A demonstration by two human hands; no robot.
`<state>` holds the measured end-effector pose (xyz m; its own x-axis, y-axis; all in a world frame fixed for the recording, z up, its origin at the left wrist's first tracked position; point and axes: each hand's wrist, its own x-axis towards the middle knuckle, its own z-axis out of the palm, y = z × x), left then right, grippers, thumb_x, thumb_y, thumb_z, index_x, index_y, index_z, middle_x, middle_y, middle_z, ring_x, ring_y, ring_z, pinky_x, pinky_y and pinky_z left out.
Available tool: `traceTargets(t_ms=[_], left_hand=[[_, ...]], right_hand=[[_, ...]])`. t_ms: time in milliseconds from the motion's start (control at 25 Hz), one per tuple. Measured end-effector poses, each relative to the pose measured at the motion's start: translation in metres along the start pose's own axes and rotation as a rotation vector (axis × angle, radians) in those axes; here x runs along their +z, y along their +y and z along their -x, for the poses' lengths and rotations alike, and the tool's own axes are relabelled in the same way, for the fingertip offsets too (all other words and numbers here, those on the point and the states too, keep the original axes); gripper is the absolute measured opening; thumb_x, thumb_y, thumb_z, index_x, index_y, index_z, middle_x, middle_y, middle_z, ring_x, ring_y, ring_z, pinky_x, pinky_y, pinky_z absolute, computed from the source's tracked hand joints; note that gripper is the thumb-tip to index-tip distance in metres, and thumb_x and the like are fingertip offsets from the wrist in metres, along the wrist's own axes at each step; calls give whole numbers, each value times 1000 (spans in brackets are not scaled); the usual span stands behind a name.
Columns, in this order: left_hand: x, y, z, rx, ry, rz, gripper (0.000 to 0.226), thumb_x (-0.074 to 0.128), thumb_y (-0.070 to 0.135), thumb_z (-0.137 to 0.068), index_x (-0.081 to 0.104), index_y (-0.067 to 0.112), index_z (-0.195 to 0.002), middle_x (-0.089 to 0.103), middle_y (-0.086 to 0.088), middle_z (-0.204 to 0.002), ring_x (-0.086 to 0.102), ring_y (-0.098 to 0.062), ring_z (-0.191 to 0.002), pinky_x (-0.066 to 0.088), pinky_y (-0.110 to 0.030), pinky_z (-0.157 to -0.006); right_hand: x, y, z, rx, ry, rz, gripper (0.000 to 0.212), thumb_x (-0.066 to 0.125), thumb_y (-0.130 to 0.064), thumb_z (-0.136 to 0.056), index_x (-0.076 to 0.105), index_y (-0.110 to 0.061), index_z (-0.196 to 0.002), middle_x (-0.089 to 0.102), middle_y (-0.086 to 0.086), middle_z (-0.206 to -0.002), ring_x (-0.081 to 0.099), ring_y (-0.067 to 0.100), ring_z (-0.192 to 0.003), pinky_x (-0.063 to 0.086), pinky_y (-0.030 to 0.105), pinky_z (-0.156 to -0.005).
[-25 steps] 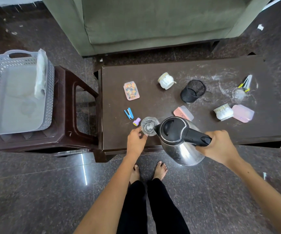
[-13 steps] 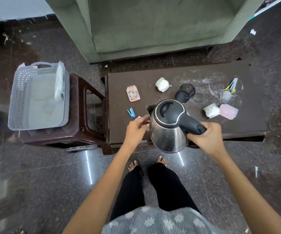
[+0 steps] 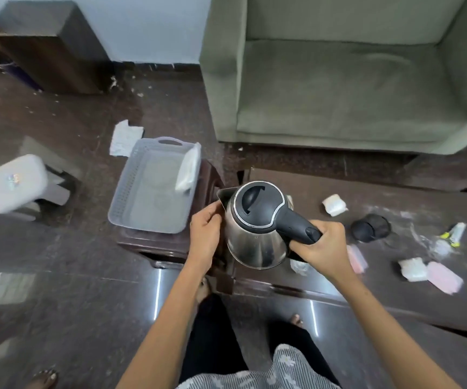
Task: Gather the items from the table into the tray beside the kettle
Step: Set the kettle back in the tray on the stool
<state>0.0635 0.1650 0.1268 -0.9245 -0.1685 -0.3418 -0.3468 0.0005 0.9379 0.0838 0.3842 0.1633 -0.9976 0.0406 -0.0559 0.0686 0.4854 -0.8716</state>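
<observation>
A steel kettle (image 3: pixel 254 234) with a black lid hangs in the air over the left end of the dark table (image 3: pixel 412 197). My right hand (image 3: pixel 323 247) grips its black handle. My left hand (image 3: pixel 205 234) presses against its side below the spout. The grey perforated tray (image 3: pixel 120 203) sits on a brown stool (image 3: pixel 170 249) just left of the kettle, with a clear plastic bag (image 3: pixel 189 172) inside. On the table lie a clear glass (image 3: pixel 298 266), a white cup (image 3: pixel 334 204), a black mesh cup (image 3: pixel 371 228), two pink boxes (image 3: pixel 444 276) (image 3: pixel 357 258) and a white brush (image 3: pixel 412 269).
A green sofa (image 3: pixel 339 80) stands behind the table. A white stool (image 3: pixel 16 186) and a crumpled paper (image 3: pixel 124 137) are on the floor to the left, with a dark cabinet (image 3: pixel 50 46) beyond. Another person's foot (image 3: pixel 44 379) shows at the bottom left.
The kettle has risen off the table and moved left toward the stool with the tray. My left hand let go of the glass and now touches the kettle. The view swung left.
</observation>
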Motion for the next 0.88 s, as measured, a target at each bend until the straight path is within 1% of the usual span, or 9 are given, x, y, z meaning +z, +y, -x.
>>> traceTargets(t_ms=[80,200,360,440,520,600,680,800,880], left_hand=[[-43,15,-29,-15,14,56,48,35,-9,-78,72,12,-100,73,-1,-86,63,-21,-83,52,-27,-76],[-94,35,-71,37,40,21,46,35,-13,-79,71,6,-101,70,-3,-90,59,-10,-87,47,-24,-81],[-170,50,-142,31,33,-22,41,36,-13,-79,69,10,-84,61,-2,-77,50,-12,-78,39,-27,-71],[-194,51,-169,6,19,-49,44,36,-12,-77,68,18,-73,55,0,-71,45,-13,-74,35,-28,-67],[-222,43,-208,-37,32,-82,38,38,-8,-74,64,17,-63,48,3,-64,38,-15,-70,29,-29,-62],[-243,29,-244,-56,65,-122,23,40,3,-68,62,8,-66,45,-1,-66,34,-17,-71,26,-33,-65],[-255,12,-276,-62,95,-148,26,39,9,-60,60,0,-73,43,-3,-70,34,-16,-71,25,-35,-68],[-261,0,-299,-65,104,-101,40,38,-1,-64,71,11,-82,54,-1,-72,41,-14,-72,34,-31,-67],[-264,-7,-308,-69,103,-53,45,39,-4,-67,74,16,-86,62,-3,-77,49,-14,-75,41,-31,-72]], right_hand=[[45,-21,-25,12,-15,-25,34,57,-26,-47,23,-23,-43,23,-4,-45,21,12,-50,17,26,-45],[101,-50,-60,6,-5,-37,38,60,-15,-50,24,-23,-43,23,-8,-42,21,6,-47,16,25,-44],[185,-80,-118,-48,-21,-51,36,61,-14,-53,26,-20,-47,24,-3,-48,21,8,-50,16,25,-45],[213,-84,-138,-66,-26,-76,34,61,-13,-54,28,-13,-47,26,-1,-47,23,9,-50,17,25,-46],[250,-82,-164,-54,-42,-102,34,62,-8,-55,30,-4,-47,27,2,-47,24,10,-50,19,27,-47],[280,-83,-186,-45,-56,-105,34,62,-12,-55,31,-1,-47,27,4,-48,25,10,-51,20,28,-48],[304,-81,-207,-35,-49,-98,35,61,-19,-55,28,-11,-45,25,4,-49,23,10,-51,19,26,-47],[328,-72,-231,-27,-61,-62,41,65,-15,-57,26,-22,-45,24,1,-49,22,7,-52,19,23,-45],[339,-62,-242,-4,-86,-27,41,71,-9,-60,34,-12,-44,25,0,-48,24,6,-52,22,24,-45]])
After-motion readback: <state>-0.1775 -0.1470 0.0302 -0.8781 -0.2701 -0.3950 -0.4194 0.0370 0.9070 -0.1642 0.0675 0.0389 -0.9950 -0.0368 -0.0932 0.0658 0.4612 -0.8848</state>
